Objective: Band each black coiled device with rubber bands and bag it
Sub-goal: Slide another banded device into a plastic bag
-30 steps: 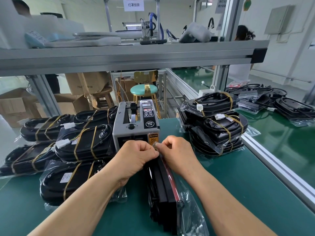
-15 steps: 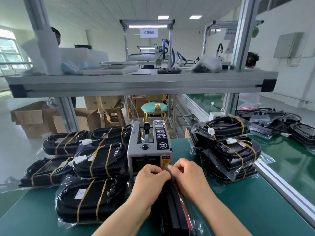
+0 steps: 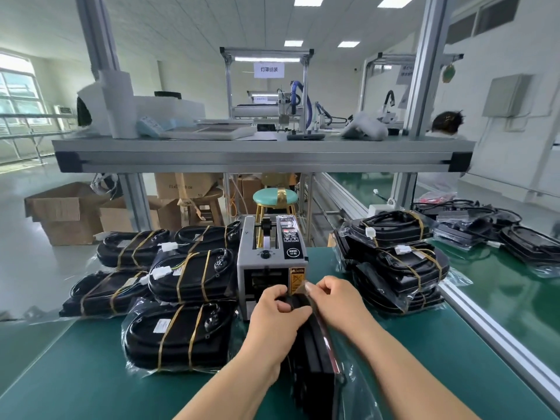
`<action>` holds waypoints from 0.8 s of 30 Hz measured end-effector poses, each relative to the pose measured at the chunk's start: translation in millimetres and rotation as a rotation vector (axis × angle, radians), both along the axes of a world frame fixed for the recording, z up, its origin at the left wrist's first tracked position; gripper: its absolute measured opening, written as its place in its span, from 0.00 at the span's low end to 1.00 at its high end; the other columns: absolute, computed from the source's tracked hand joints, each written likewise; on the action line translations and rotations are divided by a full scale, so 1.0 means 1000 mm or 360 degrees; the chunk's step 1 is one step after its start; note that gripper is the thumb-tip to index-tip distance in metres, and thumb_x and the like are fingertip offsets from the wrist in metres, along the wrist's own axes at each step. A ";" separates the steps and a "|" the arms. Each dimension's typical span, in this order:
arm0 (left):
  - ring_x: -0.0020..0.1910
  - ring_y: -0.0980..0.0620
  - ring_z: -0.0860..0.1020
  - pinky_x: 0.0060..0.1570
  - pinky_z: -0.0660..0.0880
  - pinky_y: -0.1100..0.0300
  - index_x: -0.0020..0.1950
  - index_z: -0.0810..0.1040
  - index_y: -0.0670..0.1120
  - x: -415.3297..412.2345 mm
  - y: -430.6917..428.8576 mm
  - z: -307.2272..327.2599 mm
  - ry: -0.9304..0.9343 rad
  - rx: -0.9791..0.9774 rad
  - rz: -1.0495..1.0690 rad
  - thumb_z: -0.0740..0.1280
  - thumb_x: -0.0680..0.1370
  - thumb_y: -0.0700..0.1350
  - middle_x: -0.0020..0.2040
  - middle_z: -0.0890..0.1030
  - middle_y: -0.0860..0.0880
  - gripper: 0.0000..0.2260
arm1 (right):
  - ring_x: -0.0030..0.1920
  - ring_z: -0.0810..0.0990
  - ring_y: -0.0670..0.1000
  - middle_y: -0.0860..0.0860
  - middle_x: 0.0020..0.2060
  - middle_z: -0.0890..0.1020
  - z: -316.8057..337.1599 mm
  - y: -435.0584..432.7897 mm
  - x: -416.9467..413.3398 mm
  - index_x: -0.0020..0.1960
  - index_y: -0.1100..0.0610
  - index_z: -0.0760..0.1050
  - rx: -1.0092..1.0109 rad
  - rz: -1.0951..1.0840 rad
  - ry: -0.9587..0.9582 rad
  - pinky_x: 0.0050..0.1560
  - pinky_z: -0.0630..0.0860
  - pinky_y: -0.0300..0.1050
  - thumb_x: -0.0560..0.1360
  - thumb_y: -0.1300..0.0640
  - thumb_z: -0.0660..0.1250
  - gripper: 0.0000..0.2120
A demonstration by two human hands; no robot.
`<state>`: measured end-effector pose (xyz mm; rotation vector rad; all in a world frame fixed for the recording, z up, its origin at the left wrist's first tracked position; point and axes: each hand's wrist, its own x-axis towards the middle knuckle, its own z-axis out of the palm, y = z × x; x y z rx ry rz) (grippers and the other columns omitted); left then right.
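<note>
Loads already sit banded and bagged in piles [image 3: 181,338] on the tabletop [image 3: 75,389], and this device [image 3: 312,359] stands on edge in its bag [image 3: 360,386] by the tape machine [image 3: 266,262], with left hand [image 3: 274,316] and right hand [image 3: 339,301] fingers pinching the bag top, so I'd guess only sealing's left.

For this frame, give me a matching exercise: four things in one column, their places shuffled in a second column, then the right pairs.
Things
1. tape dispenser
2. stool
3. boxes
4. bagged device

Places
A. on the floor at far left, off the table
B. standing on edge, gripped at its top by the left hand and right hand
C. on the table, just beyond the hands
D. straight ahead, behind the dispenser, past the table's far end

Pairs: 1-C, 2-D, 3-A, 4-B
</note>
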<state>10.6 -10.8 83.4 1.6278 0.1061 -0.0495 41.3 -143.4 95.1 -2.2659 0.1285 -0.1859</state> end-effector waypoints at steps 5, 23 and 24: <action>0.56 0.61 0.77 0.59 0.75 0.63 0.60 0.70 0.58 -0.023 0.007 0.003 -0.0138 0.0156 -0.0197 0.76 0.71 0.42 0.57 0.79 0.56 0.24 | 0.39 0.75 0.46 0.43 0.37 0.75 0.006 0.000 -0.012 0.39 0.52 0.72 0.0057 0.0069 0.0212 0.39 0.68 0.41 0.75 0.32 0.60 0.23; 0.53 0.49 0.84 0.48 0.78 0.63 0.66 0.73 0.49 -0.093 0.161 -0.015 -0.0322 -0.0197 -0.0163 0.72 0.64 0.59 0.52 0.86 0.46 0.32 | 0.58 0.81 0.61 0.62 0.59 0.80 0.064 0.077 -0.073 0.62 0.35 0.76 0.0324 0.1314 0.0417 0.66 0.72 0.59 0.77 0.45 0.61 0.16; 0.51 0.48 0.85 0.46 0.78 0.63 0.64 0.76 0.48 -0.095 0.170 -0.012 -0.0363 -0.0259 -0.0059 0.73 0.65 0.57 0.51 0.86 0.44 0.30 | 0.60 0.80 0.64 0.65 0.61 0.78 0.064 0.087 -0.069 0.63 0.36 0.76 0.0408 0.1354 0.0445 0.68 0.69 0.64 0.76 0.44 0.62 0.16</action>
